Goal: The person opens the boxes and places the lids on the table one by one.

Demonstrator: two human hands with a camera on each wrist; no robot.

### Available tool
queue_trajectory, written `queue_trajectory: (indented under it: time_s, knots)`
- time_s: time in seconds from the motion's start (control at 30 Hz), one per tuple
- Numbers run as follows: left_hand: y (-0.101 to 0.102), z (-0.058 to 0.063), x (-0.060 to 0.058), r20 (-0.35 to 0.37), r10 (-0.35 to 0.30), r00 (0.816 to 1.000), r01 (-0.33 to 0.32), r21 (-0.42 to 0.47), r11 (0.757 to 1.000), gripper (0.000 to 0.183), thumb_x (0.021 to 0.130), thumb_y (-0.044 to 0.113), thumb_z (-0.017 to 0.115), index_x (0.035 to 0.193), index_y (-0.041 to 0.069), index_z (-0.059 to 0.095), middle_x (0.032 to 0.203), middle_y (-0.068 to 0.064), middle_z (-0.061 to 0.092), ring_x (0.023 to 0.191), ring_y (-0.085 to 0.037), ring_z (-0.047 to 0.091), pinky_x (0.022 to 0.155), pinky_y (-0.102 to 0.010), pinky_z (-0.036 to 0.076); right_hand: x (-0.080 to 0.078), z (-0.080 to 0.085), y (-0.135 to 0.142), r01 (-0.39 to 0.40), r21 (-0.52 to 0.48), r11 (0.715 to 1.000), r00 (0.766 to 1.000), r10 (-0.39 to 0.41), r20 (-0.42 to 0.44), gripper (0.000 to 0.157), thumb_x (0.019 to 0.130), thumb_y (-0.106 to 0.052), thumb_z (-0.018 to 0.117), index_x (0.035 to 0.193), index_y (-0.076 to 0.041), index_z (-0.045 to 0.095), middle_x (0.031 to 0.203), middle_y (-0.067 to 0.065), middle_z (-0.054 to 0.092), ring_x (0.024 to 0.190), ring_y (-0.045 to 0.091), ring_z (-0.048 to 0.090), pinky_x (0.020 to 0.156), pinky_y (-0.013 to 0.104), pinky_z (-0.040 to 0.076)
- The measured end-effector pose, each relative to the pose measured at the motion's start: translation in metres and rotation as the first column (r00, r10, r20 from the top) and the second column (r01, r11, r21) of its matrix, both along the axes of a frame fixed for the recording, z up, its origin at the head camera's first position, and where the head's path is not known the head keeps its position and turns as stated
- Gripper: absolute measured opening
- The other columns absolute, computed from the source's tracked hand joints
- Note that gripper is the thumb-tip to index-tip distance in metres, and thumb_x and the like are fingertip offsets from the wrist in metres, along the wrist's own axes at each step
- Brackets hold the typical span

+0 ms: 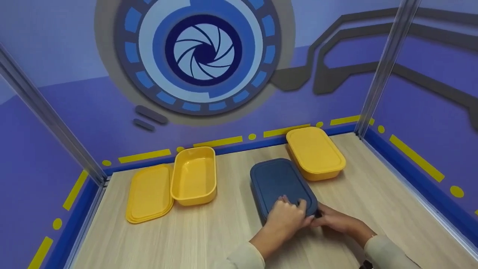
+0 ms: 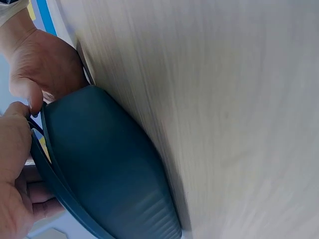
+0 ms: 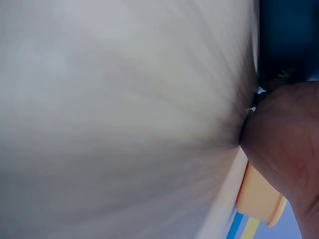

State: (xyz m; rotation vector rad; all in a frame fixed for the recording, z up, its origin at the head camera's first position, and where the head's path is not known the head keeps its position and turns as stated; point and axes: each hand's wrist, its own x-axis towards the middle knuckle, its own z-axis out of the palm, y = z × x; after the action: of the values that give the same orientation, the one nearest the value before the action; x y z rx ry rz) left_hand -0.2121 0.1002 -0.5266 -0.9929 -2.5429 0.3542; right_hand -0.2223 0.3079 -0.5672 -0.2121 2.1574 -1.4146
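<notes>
The dark blue box (image 2: 109, 149) is sitting right of centre on the pale wooden surface (image 1: 224, 231), its dark blue lid (image 1: 280, 179) covering the top but standing away from the rim at the near end, where a gap is showing in the left wrist view. Both hands are working there: the left hand (image 1: 285, 218) is gripping the lid's edge, fingers curling over its top, and the right hand (image 1: 334, 220) is holding the near right corner. The step in hand seems to be working the lid's edge; whether it is coming off or going on, I cannot tell. The next move is probably calling for a steady box and even force along the rim. Beyond, a closed yellow box (image 1: 317, 149) is standing just right, while an open yellow box (image 1: 196, 201) and a loose yellow lid (image 1: 149, 192) are lying leftward
</notes>
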Motion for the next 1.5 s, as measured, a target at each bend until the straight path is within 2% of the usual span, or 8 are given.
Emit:
queue_trajectory:
  time_s: [0.13,0.6,0.97,1.2,1.5]
  knots:
    - [0.0003,-0.0030,0.0019,-0.008,0.011,1.000,-0.011,-0.008,1.000,0.056,0.101,0.064,0.032,0.125,0.024,0.064,0.106,-0.012,0.076,0.098,-0.021,0.075,0.071,-0.031,0.060,0.0002,-0.0027,0.0008,-0.016,-0.024,1.000,1.000,0.016,-0.008,0.105,0.086,-0.033,0.068,0.160,-0.006,-0.001,0.168,0.020,-0.002,0.154,0.043,-0.001,0.118,0.069,-0.003]
    - [-0.0008,0.0040,0.0036,0.040,0.028,0.999,-0.027,-0.022,0.999,0.056,0.103,0.061,0.030,0.131,0.025,0.062,0.114,-0.014,0.074,0.102,-0.022,0.074,0.070,-0.032,0.061,-0.0007,0.0013,-0.0009,-0.003,0.043,0.999,1.000,0.003,-0.010,0.106,0.087,-0.042,0.068,0.161,-0.011,-0.001,0.169,0.017,-0.002,0.155,0.041,0.000,0.119,0.068,0.000]
    - [0.0003,0.0045,0.0033,0.034,0.004,0.999,-0.004,0.000,1.000,0.053,0.103,0.060,0.033,0.128,0.025,0.064,0.102,-0.008,0.078,0.092,-0.019,0.076,0.067,-0.030,0.060,0.0006,0.0009,0.0016,-0.008,0.036,0.999,1.000,0.007,0.022,0.106,0.087,-0.043,0.067,0.160,-0.011,-0.003,0.168,0.018,-0.005,0.155,0.042,-0.002,0.118,0.070,-0.003]
    - [0.0008,0.0022,0.0035,0.038,0.006,0.999,-0.006,0.008,1.000,0.052,0.103,0.059,0.033,0.127,0.025,0.065,0.103,-0.010,0.077,0.096,-0.021,0.075,0.070,-0.030,0.060,-0.0003,0.0005,0.0007,0.001,0.025,1.000,0.999,-0.002,0.045,0.107,0.087,-0.041,0.068,0.160,-0.012,-0.004,0.168,0.018,-0.005,0.154,0.042,0.001,0.117,0.070,-0.003]
    - [0.0008,0.0018,0.0027,0.014,-0.002,1.000,0.001,0.012,1.000,0.052,0.102,0.061,0.036,0.126,0.025,0.065,0.096,-0.004,0.079,0.079,-0.014,0.076,0.060,-0.028,0.057,-0.0007,0.0009,0.0011,-0.006,0.011,1.000,1.000,0.006,0.029,0.106,0.087,-0.036,0.069,0.160,-0.011,-0.003,0.168,0.018,-0.006,0.154,0.043,-0.004,0.117,0.070,-0.004]
